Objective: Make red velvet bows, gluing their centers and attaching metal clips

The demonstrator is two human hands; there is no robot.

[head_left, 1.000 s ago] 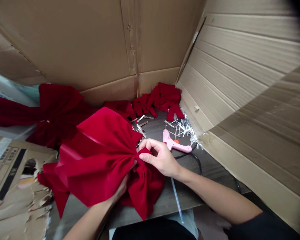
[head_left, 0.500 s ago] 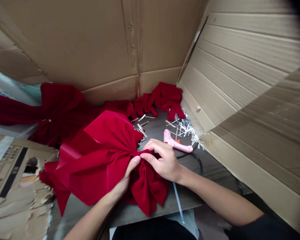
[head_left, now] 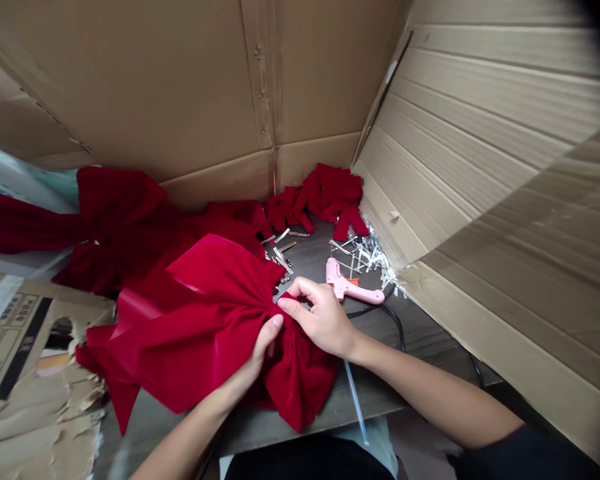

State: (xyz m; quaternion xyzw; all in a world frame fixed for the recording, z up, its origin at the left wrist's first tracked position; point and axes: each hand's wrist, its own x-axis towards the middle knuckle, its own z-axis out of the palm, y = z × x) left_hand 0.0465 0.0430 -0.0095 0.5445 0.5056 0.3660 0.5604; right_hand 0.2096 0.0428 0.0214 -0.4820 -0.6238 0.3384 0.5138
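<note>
A large red velvet bow [head_left: 205,320] lies before me, gathered tightly at its middle. My left hand [head_left: 257,350] grips the bow just left of the gather, its thumb on top and its other fingers hidden beneath the cloth. At the gather, my right hand [head_left: 323,317] pinches a small red fabric strip [head_left: 285,300] between thumb and curled fingers. Just beyond the right hand lies a pink glue gun [head_left: 353,287] with an orange trigger. Several metal hair clips [head_left: 283,257] are scattered behind the bow.
Another red bow [head_left: 115,227] sits at the back left. Short red strips [head_left: 325,197] are heaped against the cardboard wall [head_left: 195,87]. Silver clips [head_left: 373,257] pile up in the right corner. A clear glue stick [head_left: 355,403] overhangs the table edge; a black cable [head_left: 397,323] curves nearby.
My right hand has shifted slightly up and left, lifting the small strip at the gather. The bow's upper loop has sunk a little, and the left thumb stays near the middle.
</note>
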